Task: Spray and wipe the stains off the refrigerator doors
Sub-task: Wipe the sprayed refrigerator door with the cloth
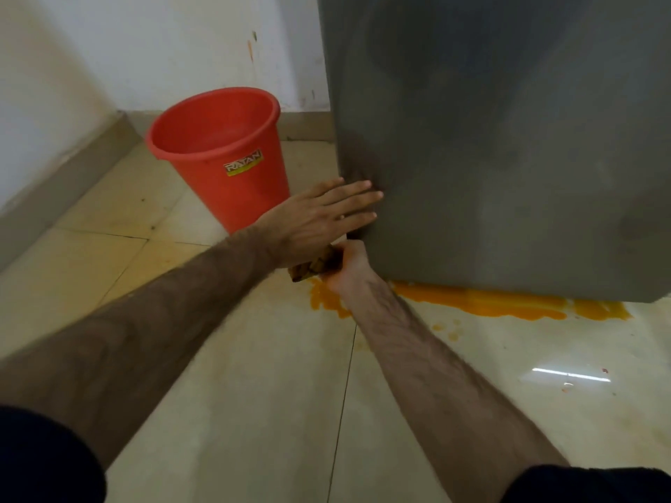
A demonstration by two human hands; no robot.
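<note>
grey metal fills the head view: one fridge door (pixel 508 157), its lower left corner down near the floor (pixel 254 393). the left hand (pixel 319 216) lies flat on that corner, fingers spread and straight, pinching nothing. just under it the right hand (pixel 348 263) is closed around a brownish, stained cloth (pixel 314 266), pressed at the door's left edge. no spray bottle is in sight, so the step in hand looks like wiping, not spraying. the door face reads mostly clean, though blur makes small marks hard to rule out.

one orange spill (pixel 490 303) runs along the floor under the door's bottom edge, with a few small drops nearby. the next move likely calls for dragging the cloth along the bottom edge while the flat hand steadies the door; the cloth looks dirty enough to smear.

counted: one door, one cloth, two hands, one red bucket (pixel 221 154) standing left of the fridge, near the wall (pixel 109 49).
</note>
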